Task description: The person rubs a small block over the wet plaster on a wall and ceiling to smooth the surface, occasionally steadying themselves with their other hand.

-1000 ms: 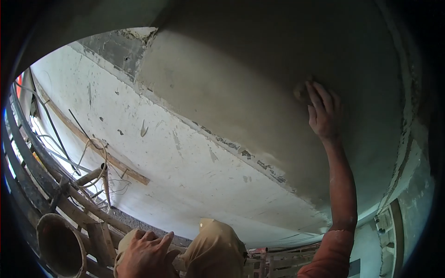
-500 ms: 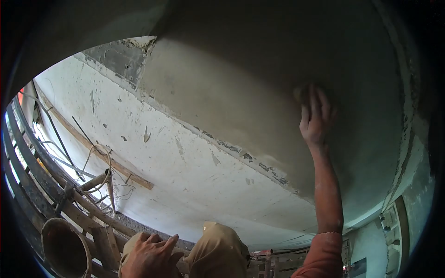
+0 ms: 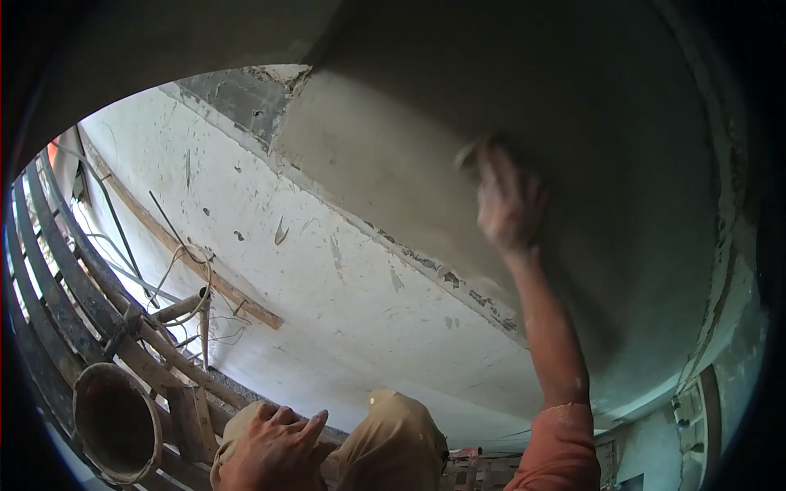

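My right hand [image 3: 509, 200] reaches up against the wet grey plaster [image 3: 393, 151], its fingers pressed on a small tan pad [image 3: 468, 154], perhaps a sponge; blur softens its outline. Below the plaster runs a ragged edge beside a white wall surface [image 3: 327, 286]. At the bottom, my left hand [image 3: 278, 448] rests on my knee in tan trousers [image 3: 393, 438], palm down with the fingers somewhat spread, and nothing shows in it.
A round bucket [image 3: 117, 421] stands at lower left, by the wooden scaffold boards [image 3: 70, 278]. A wooden batten [image 3: 221, 286] with loose wires and a pole lies along the white surface. At lower right is a frame [image 3: 696, 425] in the wall.
My right hand has moved left across the plaster with the pad. My left hand stays on the knee. The view has shifted slightly, so the wall appears further right.
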Demonstrator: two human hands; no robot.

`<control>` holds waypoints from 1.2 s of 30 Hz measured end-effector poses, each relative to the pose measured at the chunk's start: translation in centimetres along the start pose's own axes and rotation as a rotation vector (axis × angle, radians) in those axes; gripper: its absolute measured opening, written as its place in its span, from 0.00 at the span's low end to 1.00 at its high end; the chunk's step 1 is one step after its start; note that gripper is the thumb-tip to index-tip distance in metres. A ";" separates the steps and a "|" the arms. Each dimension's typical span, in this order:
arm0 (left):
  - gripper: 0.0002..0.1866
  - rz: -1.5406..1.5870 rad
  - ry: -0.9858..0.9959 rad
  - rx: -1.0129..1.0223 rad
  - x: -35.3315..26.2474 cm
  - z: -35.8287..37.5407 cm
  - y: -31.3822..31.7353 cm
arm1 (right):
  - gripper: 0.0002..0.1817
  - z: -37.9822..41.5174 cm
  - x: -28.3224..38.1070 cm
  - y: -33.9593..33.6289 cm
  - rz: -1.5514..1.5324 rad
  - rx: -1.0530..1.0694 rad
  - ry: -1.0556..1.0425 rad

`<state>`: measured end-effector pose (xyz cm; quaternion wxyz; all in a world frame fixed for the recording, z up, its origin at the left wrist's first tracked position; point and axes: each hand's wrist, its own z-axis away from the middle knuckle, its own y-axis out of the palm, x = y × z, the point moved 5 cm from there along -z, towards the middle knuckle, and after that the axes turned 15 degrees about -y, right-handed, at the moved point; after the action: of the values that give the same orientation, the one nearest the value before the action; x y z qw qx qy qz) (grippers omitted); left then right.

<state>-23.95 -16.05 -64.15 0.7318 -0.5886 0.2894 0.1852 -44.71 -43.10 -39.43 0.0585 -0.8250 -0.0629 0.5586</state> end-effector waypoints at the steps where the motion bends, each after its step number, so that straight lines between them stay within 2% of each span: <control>1: 0.28 -0.014 0.034 -0.019 0.0 -0.1 0.1 | 0.30 -2.8 -2.3 -0.8 0.012 -0.010 0.091; 3: 0.29 -0.025 0.069 -0.036 -0.1 -0.3 0.4 | 0.30 -6.9 -6.5 -0.2 0.044 -0.190 0.189; 6: 0.28 -0.024 0.083 -0.033 -0.2 -0.5 0.4 | 0.28 -10.3 -6.2 0.9 0.192 -0.180 0.219; 8: 0.27 -0.038 0.010 0.026 -0.4 -0.4 -0.4 | 0.25 -9.0 -2.4 1.0 0.070 -0.032 0.180; 10: 0.27 -0.016 0.033 -0.023 0.1 -0.4 0.0 | 0.26 -5.8 1.1 1.3 -0.064 0.035 0.154; 14: 0.26 -0.012 0.047 -0.051 0.4 0.8 -0.6 | 0.28 -1.2 2.7 0.5 -0.143 0.097 0.134; 16: 0.27 -0.028 0.041 -0.044 0.4 1.4 -1.4 | 0.27 -1.5 0.5 0.3 -0.013 0.038 0.169; 21: 0.27 -0.026 -0.008 -0.029 -0.7 1.4 -2.2 | 0.26 -9.1 -5.7 1.0 0.183 -0.284 0.322; 23: 0.27 -0.004 0.036 -0.091 -0.2 1.2 -1.3 | 0.24 -8.8 -2.3 2.4 0.193 -0.082 0.401; 25: 0.27 -0.012 0.023 -0.044 -0.4 0.6 -1.3 | 0.26 -6.1 2.6 3.3 -0.089 0.027 0.293; 26: 0.27 0.009 -0.020 -0.003 -0.4 0.1 -1.5 | 0.27 -4.5 5.0 3.0 -0.104 0.055 0.221; 27: 0.27 -0.039 0.024 0.013 -0.8 -0.1 -1.6 | 0.29 -2.5 7.0 2.8 -0.125 0.086 0.151; 29: 0.22 -0.055 0.002 -0.038 -1.4 -0.7 -2.2 | 0.31 2.5 8.0 2.6 -0.099 -0.075 0.165; 32: 0.23 -0.130 0.074 -0.057 -2.8 -2.1 -2.0 | 0.32 8.8 4.6 -0.3 0.077 -0.066 0.308; 34: 0.23 -0.167 0.114 -0.085 -3.9 -3.0 -1.5 | 0.35 12.9 0.6 -2.4 0.170 -0.010 0.482; 36: 0.24 -0.205 0.153 -0.112 -5.3 -3.7 -1.0 | 0.34 18.0 -3.4 -4.1 0.213 0.004 0.672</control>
<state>-28.15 -19.49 -60.51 0.6889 -0.6672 0.2718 0.0801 -62.81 -39.10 -42.29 0.0187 -0.9645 0.0475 0.2591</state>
